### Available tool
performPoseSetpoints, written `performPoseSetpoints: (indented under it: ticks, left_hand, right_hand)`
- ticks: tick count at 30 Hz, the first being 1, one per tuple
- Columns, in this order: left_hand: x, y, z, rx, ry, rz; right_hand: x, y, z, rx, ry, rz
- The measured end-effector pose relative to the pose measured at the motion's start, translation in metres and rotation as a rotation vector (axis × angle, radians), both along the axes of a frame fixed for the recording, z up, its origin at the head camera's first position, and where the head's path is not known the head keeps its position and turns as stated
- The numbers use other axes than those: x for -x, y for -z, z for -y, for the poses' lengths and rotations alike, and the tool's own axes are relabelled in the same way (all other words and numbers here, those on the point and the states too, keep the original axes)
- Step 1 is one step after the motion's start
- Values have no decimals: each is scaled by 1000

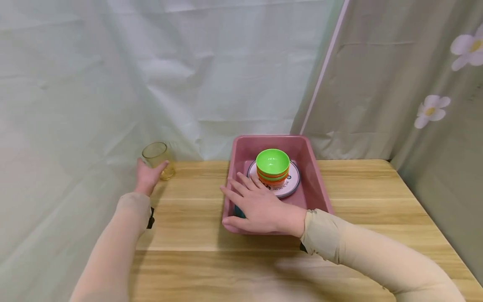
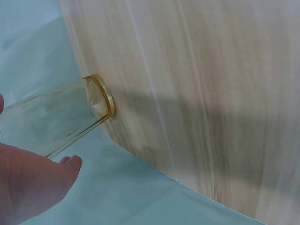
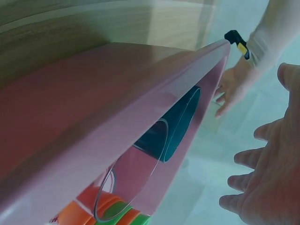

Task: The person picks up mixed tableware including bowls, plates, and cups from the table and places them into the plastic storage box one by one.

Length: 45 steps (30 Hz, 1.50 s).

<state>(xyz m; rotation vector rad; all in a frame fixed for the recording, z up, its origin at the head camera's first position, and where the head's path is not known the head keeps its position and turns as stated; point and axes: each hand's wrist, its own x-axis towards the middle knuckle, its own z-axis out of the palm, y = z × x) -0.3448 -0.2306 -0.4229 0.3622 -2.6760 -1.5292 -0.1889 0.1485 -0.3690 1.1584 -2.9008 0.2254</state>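
A clear amber drinking glass stands upright at the far left of the table, its thick base near the edge. My left hand is around its near side, thumb and fingers spread apart; no fingers show through the glass, and firm contact is unclear. Over the near-left part of a pink plastic bin my right hand hovers, fingers spread, holding nothing. In the bin, stacked green and orange bowls sit on white plates. A teal cup and a clear glass lie near the right hand.
The wooden table reaches a pale curtain behind and to the left. A flowered grey curtain hangs on the right, along the table's right edge. The bin's raised walls stand around the dishes.
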Motion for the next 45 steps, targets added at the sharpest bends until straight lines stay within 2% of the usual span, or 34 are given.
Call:
performPoseSetpoints:
  ticks: [4, 13, 17, 24, 29, 33, 36, 45]
  left_hand:
    - [4, 1, 6, -37, -28, 11]
    - [2, -1, 7, -63, -110, 20]
    - [4, -1, 6, -77, -121, -7]
    - [10, 5, 7, -49, -115, -88]
    - [11, 7, 5, -56, -114, -92]
    - [9, 9, 8, -28, -86, -67]
    - [6, 10, 9, 9, -40, -50]
    - [-12, 6, 0, 42, 114, -9]
  right_hand:
    - [-1, 0, 5, -7, -3, -10]
    - [-1, 6, 15, -24, -11, -30]
    - [-1, 7, 16, -21, -20, -41]
    - [-1, 7, 16, -7, -20, -52]
    - [-1, 8, 15, -7, -23, -52]
    - [-1, 8, 15, -11, -27, -51]
    - [-1, 9, 14, -5, -27, -46]
    - [-2, 9, 7, 17, -19, -9]
